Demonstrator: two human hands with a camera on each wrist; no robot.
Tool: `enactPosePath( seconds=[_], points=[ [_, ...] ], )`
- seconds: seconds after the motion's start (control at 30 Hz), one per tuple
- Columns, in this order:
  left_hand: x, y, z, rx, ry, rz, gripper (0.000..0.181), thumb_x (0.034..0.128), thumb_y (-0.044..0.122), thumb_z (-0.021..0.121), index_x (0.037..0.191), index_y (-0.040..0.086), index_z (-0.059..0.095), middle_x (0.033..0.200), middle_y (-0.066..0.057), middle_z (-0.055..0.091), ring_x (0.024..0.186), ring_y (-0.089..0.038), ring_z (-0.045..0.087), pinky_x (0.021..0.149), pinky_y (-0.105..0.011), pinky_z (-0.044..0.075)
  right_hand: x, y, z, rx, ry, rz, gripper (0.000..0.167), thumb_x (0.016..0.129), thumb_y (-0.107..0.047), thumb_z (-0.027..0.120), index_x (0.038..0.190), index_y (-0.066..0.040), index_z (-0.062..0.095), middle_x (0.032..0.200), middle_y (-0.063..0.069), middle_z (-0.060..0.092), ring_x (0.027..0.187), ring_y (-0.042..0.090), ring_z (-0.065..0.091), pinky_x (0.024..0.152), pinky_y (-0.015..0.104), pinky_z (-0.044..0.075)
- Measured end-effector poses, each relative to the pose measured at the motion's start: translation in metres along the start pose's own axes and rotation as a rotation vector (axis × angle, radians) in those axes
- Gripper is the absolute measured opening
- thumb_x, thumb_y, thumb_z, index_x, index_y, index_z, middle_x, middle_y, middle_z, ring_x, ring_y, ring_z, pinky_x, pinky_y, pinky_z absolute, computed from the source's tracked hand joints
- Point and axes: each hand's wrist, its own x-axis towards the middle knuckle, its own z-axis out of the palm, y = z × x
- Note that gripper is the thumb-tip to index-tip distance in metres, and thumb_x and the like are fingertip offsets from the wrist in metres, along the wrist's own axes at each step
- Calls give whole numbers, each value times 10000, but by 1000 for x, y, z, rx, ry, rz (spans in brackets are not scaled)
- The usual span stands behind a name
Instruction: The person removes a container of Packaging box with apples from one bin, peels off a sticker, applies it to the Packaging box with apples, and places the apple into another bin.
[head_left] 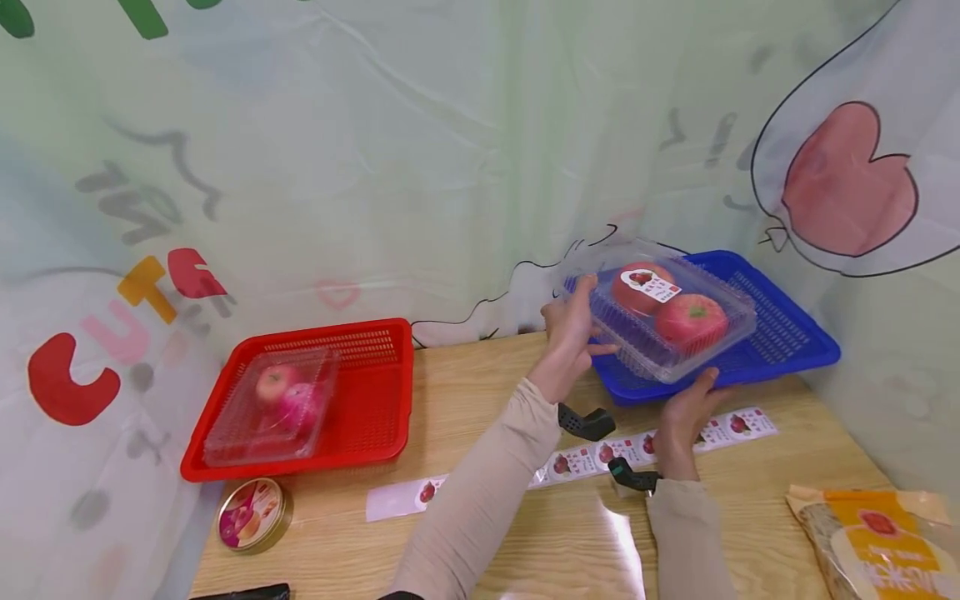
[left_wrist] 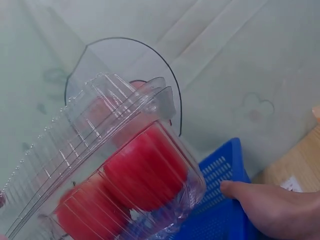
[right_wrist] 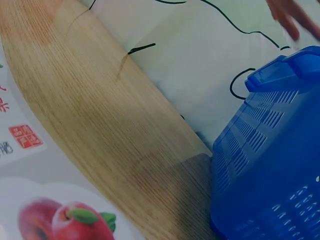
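Observation:
My left hand (head_left: 570, 331) holds a clear plastic clamshell box (head_left: 626, 340) by its left side, tilted above the blue basket (head_left: 798, 343). Two red apples (head_left: 692, 323) lie inside the box, and a white apple label (head_left: 651, 285) is on its lid. With the thumb over the near rim, my right hand (head_left: 686, 417) grips the blue basket, its other fingers hidden underneath. The left wrist view shows this thumb and the box (left_wrist: 120, 107) from the side. In the right wrist view the basket (right_wrist: 270, 165) stands tilted against the curtain side.
A red basket (head_left: 407, 375) at the left holds another clear box (head_left: 236, 421) with apples. A strip of apple labels (head_left: 577, 463) lies across the wooden table. Near the front are a round tin (head_left: 251, 513) and a yellow packet (head_left: 885, 542). A printed curtain (head_left: 450, 167) hangs behind.

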Motion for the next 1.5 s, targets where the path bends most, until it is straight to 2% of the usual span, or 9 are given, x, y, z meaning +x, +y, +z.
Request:
enactPosePath(
  seconds=[0.1,0.23,0.5,0.7,0.8,0.97,1.23,1.3,1.5],
  points=[
    [4,-5,16,29,50,-22,916,828,459,837,1449,21,326,1197,-257,554,961,-418,684,720,-633,636,-2,1,0,6,6,-1,744,1137,-502,258,1694,-206,-135,1788,-99,-92,1597,-36,-67,1254,90,-27],
    [9,-14,34,78,80,-34,1007,810,456,844,1525,22,284,1258,-271,574,976,-422,714,710,-634,638,-4,3,-2,-1,23,-17,743,1133,-514,267,1702,-207,-100,1793,-83,-62,1608,-18,-44,1262,100,-18],
    [26,-40,54,103,107,-92,940,850,398,783,1556,-3,309,1423,-229,505,1232,-416,568,744,-711,607,-13,10,-4,-53,50,-72,738,1134,-525,261,1709,-195,-62,1801,-40,-22,1631,31,-24,1276,125,-9],
    [36,-57,58,137,77,-109,792,901,394,754,1498,14,399,1514,-226,466,1318,-478,533,811,-788,555,-26,17,-6,-79,62,-71,768,1119,-574,251,1710,-187,-48,1801,-24,-8,1643,74,-21,1298,174,-18],
    [41,-64,58,152,60,-120,680,914,373,749,1424,21,469,1446,-227,506,1253,-484,562,845,-808,532,-33,19,-7,-87,54,-61,774,1117,-579,244,1710,-171,-40,1801,-12,-3,1648,98,-14,1311,203,-17],
    [49,-73,57,182,55,-143,648,923,362,749,1404,4,505,1382,-233,540,1177,-479,584,877,-806,521,-43,20,-6,-107,52,-44,783,1113,-588,236,1712,-150,-15,1798,10,25,1651,130,5,1325,245,-19],
    [52,-81,55,103,-22,-194,729,976,356,716,1508,-34,404,1499,-303,467,1401,-586,434,1016,-863,397,-57,24,-1,-35,47,-116,738,1132,-527,253,1714,-142,12,1799,39,47,1652,136,31,1321,222,12],
    [52,-83,57,101,-14,-197,720,983,333,706,1514,-41,395,1523,-301,449,1437,-576,404,1046,-861,372,-61,26,0,-31,49,-116,744,1133,-519,247,1710,-123,-4,1798,52,25,1653,146,12,1321,223,2],
    [54,-90,60,132,55,-189,653,986,310,711,1453,-85,482,1467,-297,523,1413,-518,476,1072,-826,388,-73,27,1,-24,41,-102,774,1128,-548,242,1704,-113,-36,1798,49,-15,1652,147,-28,1319,224,-22]
  ],
)
